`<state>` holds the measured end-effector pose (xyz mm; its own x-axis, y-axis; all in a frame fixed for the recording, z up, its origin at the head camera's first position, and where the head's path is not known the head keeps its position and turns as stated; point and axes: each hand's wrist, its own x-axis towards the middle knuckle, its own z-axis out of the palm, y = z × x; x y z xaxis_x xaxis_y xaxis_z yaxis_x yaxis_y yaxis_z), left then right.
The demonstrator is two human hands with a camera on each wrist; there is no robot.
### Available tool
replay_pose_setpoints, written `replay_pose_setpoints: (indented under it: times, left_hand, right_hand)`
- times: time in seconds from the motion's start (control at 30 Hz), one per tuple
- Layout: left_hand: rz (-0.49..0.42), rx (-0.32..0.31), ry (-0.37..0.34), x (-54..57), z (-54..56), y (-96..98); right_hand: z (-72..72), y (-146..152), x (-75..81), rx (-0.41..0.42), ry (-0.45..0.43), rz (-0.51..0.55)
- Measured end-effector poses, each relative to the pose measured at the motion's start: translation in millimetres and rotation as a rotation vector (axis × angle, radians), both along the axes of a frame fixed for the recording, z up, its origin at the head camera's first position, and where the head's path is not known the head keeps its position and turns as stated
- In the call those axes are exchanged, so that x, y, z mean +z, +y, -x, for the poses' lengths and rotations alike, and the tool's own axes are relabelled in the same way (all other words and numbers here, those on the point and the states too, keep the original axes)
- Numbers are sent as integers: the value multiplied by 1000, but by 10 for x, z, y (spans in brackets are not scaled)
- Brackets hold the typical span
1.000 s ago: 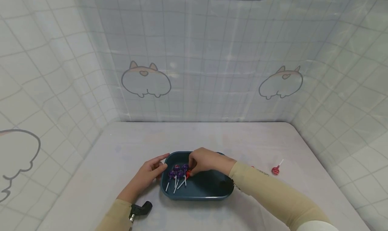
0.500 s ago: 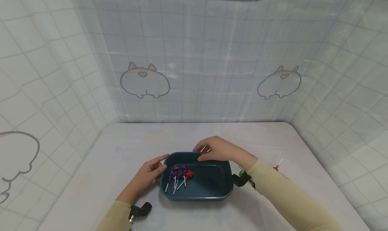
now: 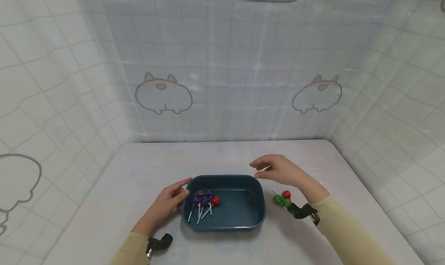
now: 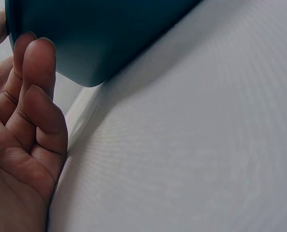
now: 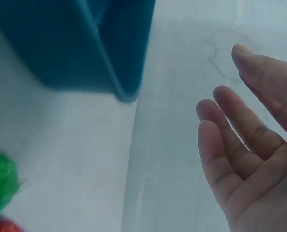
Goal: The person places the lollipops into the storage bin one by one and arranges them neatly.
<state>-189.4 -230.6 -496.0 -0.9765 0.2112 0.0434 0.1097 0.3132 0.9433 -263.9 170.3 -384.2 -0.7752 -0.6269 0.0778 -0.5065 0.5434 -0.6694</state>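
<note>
My left hand [image 3: 167, 203] rests at the left end of a dark teal tray [image 3: 229, 228], thumb at the rim. In the left wrist view its fingers [image 4: 39, 67] are loosely bent beside the tray's outer wall. Several purple-wrapped lollipops [image 3: 204, 200] and a red one [image 3: 215, 200] lie together in the tray's left part, white sticks toward me. My right hand [image 3: 278, 168] hovers beyond the tray's back right corner with nothing in it, fingers relaxed and apart in the right wrist view.
Green lollipops [image 3: 279, 199] and a red lollipop [image 3: 286, 194] lie on the table right of the tray, partly behind the black right wrist camera [image 3: 301, 211]. White sheeting with a grid and animal drawings [image 3: 163, 95] walls the table's back and sides.
My right hand has let go of the red lollipop inside the tray, lifted out and moved right past the back right corner. The left hand has stayed at the tray.
</note>
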Motion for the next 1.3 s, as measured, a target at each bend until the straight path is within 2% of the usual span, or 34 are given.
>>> replay_pose_setpoints:
  times: [0.13,0.27,0.5,0.63,1.1,1.3]
  left_hand:
    - [-9,-5,3,80,-40,23]
    - [-3,-3,11,71,-32,22]
    - [10,-10,43,-158,82,-46]
    - [0,-6,36,-205,99,-70]
    - [-6,-8,31,-217,109,-68]
    - [-7,-6,15,-190,99,-65]
  right_hand:
    - [-43,223,-62,-72,-21,16]
    - [-92,467,-122,-150,-28,39]
    - [-156,881,-244,-222,-25,70]
    - [-216,1065,-312,-262,-33,69]
    - [-361,1501,-632,-432,-39,7]
    - [-411,1603,-776,-471,-67,-26]
